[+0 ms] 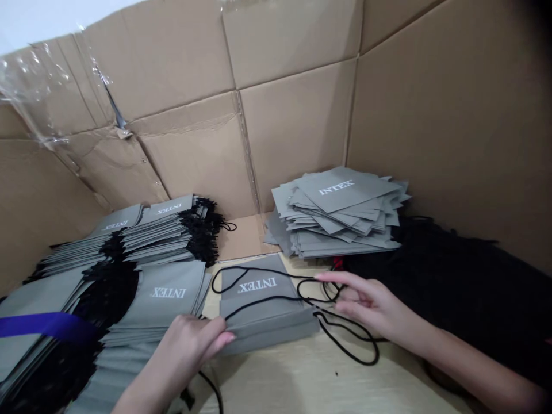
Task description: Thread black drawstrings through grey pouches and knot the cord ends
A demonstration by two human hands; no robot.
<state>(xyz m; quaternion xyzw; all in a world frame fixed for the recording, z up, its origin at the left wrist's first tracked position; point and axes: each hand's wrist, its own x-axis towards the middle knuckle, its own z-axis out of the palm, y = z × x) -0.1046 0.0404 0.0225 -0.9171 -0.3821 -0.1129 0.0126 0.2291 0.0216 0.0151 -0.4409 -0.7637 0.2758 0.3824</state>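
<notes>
A grey fabric pouch (269,329) printed INTEX lies in front of me, its near edge folded or lifted toward me. My left hand (194,340) is closed on the left end of that edge, thumb on top, where a black cord (263,300) also runs into the grip. My right hand (366,302) holds loops of black cord just off the pouch's right side, index finger stretched along the strand. A further cord loop (356,359) droops onto the table below that hand. How the fingertips close on the cord is partly hidden.
Stacked grey pouches with black cords (157,227) stand at the left, one bundle crossed by a purple strap (47,325). Loose grey pieces (340,204) are piled at the back right. A black heap, apparently cords (448,276), lies right. Cardboard walls (297,121) enclose the table (297,382).
</notes>
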